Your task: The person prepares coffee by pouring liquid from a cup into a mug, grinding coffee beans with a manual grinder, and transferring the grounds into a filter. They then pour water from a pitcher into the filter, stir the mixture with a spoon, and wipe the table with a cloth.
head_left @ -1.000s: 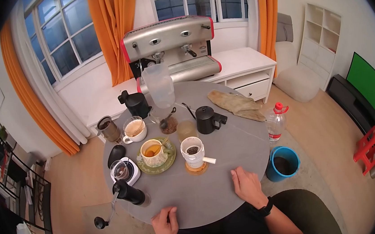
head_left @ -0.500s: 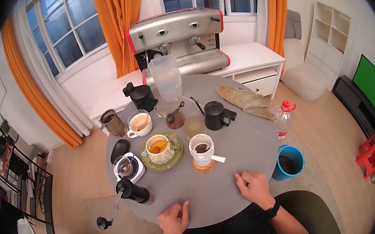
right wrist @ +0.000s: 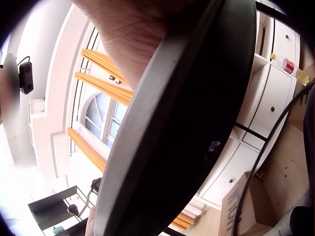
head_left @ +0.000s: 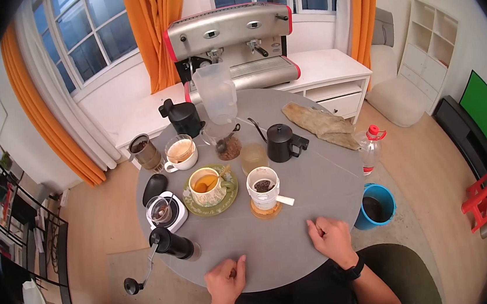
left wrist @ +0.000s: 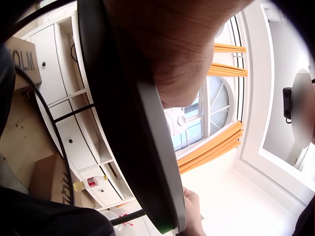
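My left hand rests at the near edge of the round grey table, fingers loosely curled and thumb pointing up along them. To its left stands a black hand coffee grinder with a long crank. On the other side my right hand lies on the table edge, fingers loosely curled in. Neither hand shows anything held. Beyond them a white dripper with a handle holds dark grounds and stands over a wooden coaster. Both wrist views show mostly the tabletop's dark underside and edge.
A cup of yellow liquid sits on a green saucer. Left of it is a white scale bearing a small glass. Behind stand a black gooseneck kettle, a clear pitcher and a cloth. A blue bucket is right of the table.
The head view has shifted, so the scene sits farther right and a little higher. My right fingers have curled in more, and my left thumb stands out more. The table's things stay put.
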Demonstrator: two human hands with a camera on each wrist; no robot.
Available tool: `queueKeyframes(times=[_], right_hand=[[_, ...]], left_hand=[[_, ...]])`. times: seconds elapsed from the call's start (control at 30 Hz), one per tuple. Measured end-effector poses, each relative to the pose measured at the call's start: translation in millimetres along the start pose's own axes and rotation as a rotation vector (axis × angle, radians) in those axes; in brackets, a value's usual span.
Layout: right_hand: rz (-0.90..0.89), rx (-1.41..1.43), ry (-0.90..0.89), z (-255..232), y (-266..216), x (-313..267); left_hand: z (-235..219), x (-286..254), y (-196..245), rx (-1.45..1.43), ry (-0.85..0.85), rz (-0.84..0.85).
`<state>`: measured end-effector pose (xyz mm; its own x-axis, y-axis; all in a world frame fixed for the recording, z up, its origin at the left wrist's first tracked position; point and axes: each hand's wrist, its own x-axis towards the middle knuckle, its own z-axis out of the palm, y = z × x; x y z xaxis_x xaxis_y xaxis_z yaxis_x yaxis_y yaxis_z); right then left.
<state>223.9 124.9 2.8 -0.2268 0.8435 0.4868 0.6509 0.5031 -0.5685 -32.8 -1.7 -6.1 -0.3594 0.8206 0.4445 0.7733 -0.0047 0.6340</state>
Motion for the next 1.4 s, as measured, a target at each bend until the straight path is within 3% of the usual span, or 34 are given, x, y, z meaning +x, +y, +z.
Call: queueKeyframes(times=[0.43,0.57,0.63,0.73,0.83,0.93,1.03,1.1,1.2,1.3,1.4], right_hand=[[0.006,0.033,0.016,0,1,-1],[0.182,0.194,-0.121,-6,9,4],[0.362,0.387,-0.285,-22,24,26],[0.228,0.216,-0.09,-45,29,96],[0.026,0.131,-0.014,-21,74,167],[0.011,0.003,-0.16,17,106,214],[0.052,-0.162,-0.254,47,118,232],[0.146,-0.159,-0.331,62,121,234],[0.135,-0.166,-0.161,77,126,227],[0.036,-0.257,-0.083,76,127,224],[0.28,-0.131,-0.145,55,115,223]], left_hand=[[0,2,3,0.034,0.026,0.047],[0,1,2,0.028,0.012,0.037],[-1,1,-1,0.042,-0.007,0.028],[-1,0,1,0.031,-0.01,-0.001],[0,0,-2,0.016,-0.034,-0.027],[-3,6,3,-0.235,-0.064,-0.186],[-7,30,25,-0.354,-0.02,-0.106],[-21,55,49,-0.289,-0.172,-0.121],[-1,92,40,-0.34,-0.103,0.161],[7,123,45,-0.396,-0.221,0.099],[23,143,34,-0.411,-0.265,0.154]])
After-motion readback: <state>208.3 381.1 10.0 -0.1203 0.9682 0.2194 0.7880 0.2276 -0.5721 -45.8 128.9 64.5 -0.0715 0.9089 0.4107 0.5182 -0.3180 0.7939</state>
